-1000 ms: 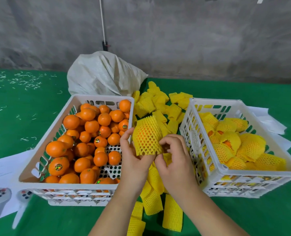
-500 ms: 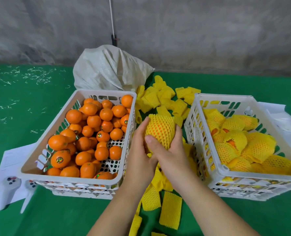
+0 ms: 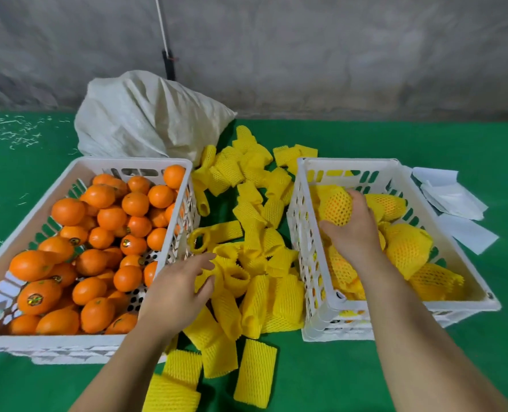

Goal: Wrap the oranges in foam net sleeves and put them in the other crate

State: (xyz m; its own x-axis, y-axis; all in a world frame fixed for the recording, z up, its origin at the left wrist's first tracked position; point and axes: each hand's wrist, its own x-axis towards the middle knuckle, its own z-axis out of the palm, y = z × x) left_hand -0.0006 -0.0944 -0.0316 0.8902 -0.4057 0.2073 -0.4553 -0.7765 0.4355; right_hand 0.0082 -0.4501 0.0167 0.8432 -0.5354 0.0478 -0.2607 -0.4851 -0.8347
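- My right hand grips the wrapped orange inside the right crate.
- My left hand, fingers relaxed, hovers over loose sleeves.
- Dropped carelessly, I judge its sleeve could slip off.

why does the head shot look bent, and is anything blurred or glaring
Head view: the wide-angle lens bows the rims of the left crate and right crate outward; lighting is flat and soft, no glare, only faint shadows; the left hand looks slightly motion-smeared over the loose sleeves; the right hand, holding a wrapped orange, is sharper.
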